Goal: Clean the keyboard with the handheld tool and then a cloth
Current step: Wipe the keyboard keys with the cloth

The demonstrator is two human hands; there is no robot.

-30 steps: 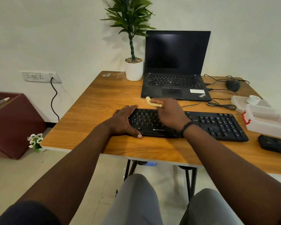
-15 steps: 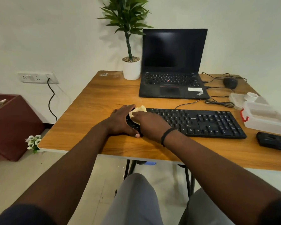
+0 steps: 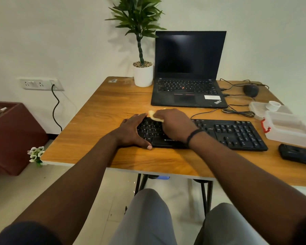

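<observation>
1. Head camera, far left: we see a maroon box [image 3: 12,135] on the floor at 9 o'clock, a wall socket strip [image 3: 41,84] above it with a black cord hanging, and small white flowers [image 3: 36,154] by the surface's left corner.
2. Our left hand [image 3: 131,133] rests over the left end of the black keyboard [image 3: 237,133], grip wide, fingers straight, thumb on the front edge.
3. Our right hand [image 3: 173,125] is just to its right, grip closed on a crumpled yellow cloth [image 3: 155,116] pressed on the keys' upper left rows.
4. At 12 o'clock stand a potted plant [image 3: 142,75] and an open laptop [image 3: 187,92].
5. Toward 2 o'clock lie a mouse [image 3: 250,90], clear plastic containers [image 3: 290,131], and a dark device [image 3: 298,153] on the wooden surface [image 3: 99,114].
</observation>
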